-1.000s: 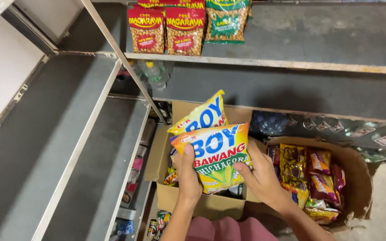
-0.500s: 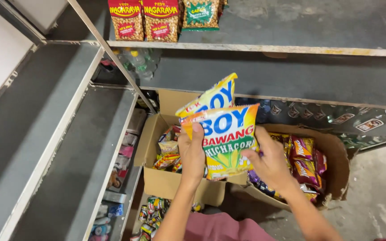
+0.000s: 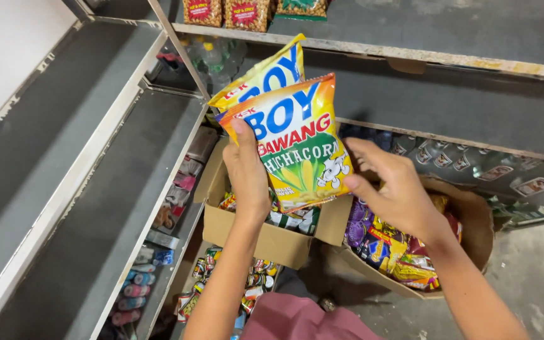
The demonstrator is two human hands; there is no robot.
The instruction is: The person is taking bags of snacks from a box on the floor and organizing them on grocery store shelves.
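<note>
Now, notes per item:
Left hand (image 3: pixel 247 179): grip pinched on the yellow snack packet (image 3: pixel 300 141), thumb on its face at 9 o'clock, fingers behind; a second yellow packet (image 3: pixel 266 72) sits directly behind, seemingly in the same pinch.
Right hand (image 3: pixel 398 189): grip spread, fingertips touching the front packet's edge at 3 o'clock; clamps nothing.
Packet position: upright, in the air above the open cardboard box (image 3: pixel 272 239); below the grey shelf (image 3: pixel 410 56).
Surroundings: round carton of mixed snacks (image 3: pixel 473 233) at 4 o'clock; red bags (image 3: pixel 247 12) on the shelf at 12 o'clock.
Handling judgement: support the lower edge with the right palm; keep both packets flat together so the rear one does not slip.
</note>
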